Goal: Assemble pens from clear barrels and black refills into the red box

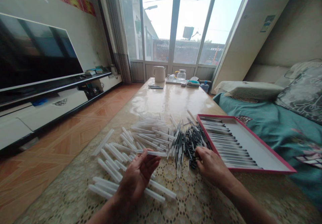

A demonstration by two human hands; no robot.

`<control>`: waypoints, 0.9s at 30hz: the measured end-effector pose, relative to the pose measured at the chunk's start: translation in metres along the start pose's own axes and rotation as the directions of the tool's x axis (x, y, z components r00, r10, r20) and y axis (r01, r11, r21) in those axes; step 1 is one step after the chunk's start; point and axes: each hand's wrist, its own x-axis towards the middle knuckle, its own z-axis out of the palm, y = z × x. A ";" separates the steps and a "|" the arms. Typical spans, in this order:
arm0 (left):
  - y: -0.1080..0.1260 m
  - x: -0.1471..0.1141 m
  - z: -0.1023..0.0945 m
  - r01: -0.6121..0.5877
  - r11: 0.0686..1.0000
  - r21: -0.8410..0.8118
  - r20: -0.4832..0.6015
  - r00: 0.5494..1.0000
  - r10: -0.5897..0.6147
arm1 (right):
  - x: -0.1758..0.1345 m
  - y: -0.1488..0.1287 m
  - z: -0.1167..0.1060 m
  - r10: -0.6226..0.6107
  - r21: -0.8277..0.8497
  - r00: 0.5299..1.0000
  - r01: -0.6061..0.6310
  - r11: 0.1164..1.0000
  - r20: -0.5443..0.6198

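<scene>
My left hand [137,175] pinches a translucent white pen barrel [157,153] between thumb and fingers, its free end pointing right. Beneath and around this hand lie many similar loose pen barrels [110,168], with more heaped farther back. My right hand [212,165] reaches into a heap of small black pen parts [194,141], probably caps. Its fingers are curled together at the heap's right edge, and what they grip is hidden. Between the two heaps, thin pen refills [179,146] with dark sections lie bunched.
Right of the heaps is a shallow pink-rimmed box [266,143] with a row of pens [232,145] along its left side. A patterned cover lies on the table [173,99]. At its far end are a kettle [159,74] and a glass pot [181,75]. A sofa [241,108] borders the right.
</scene>
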 end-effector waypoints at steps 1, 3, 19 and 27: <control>-0.001 0.000 -0.001 -0.006 1.000 0.012 0.011 1.000 0.006 | -0.001 -0.001 0.001 0.000 -0.023 1.000 0.000 1.000 0.004; -0.001 0.001 -0.003 -0.013 0.999 0.030 0.021 1.000 0.012 | -0.002 -0.003 0.003 0.004 -0.057 1.000 -0.003 0.998 0.017; -0.001 -0.004 -0.001 0.000 0.996 0.088 0.082 0.997 -0.008 | -0.001 -0.055 -0.027 0.012 0.772 0.997 0.050 0.634 -0.075; -0.004 -0.001 -0.005 0.004 0.995 0.103 0.145 0.989 -0.019 | -0.009 -0.083 -0.010 -0.006 0.939 0.999 0.032 0.342 -0.032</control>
